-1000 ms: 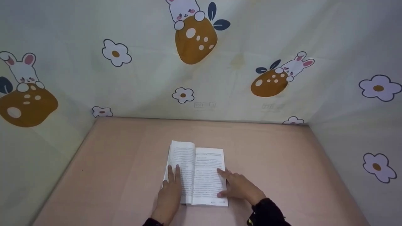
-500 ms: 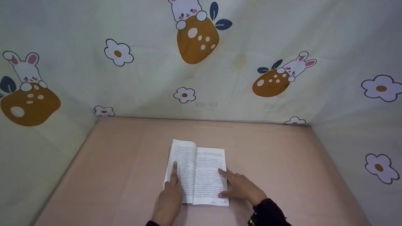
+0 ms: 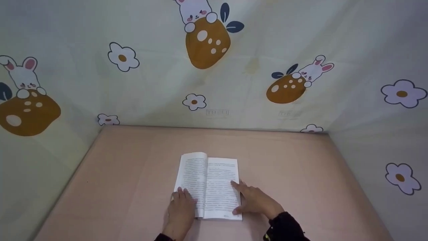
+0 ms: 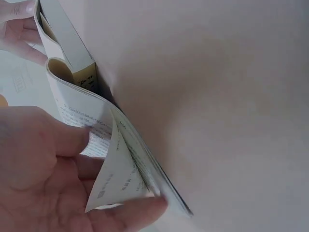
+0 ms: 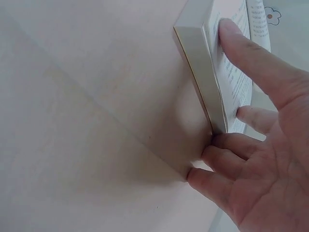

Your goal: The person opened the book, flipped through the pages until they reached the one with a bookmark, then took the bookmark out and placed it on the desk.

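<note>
While right hand (image 3: 257,199) steadies paperback (image 3: 220,189), fingers spread, I'd have relaxed left hand (image 3: 181,209) smooth lifted leaf (image 4: 115,176) flat, no creasing.

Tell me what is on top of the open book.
On the open book, the left grip rests over the lower left page; the right grip touches the right page near its outer edge. Text beneath the left grip is hidden in the head view.

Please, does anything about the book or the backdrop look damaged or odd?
In the left wrist view, one page of the open book bends away from the leaves beside it, near the left hand. The rabbit-print backdrop has a yellowish blotch, perhaps a stain, outside its pattern.
</note>
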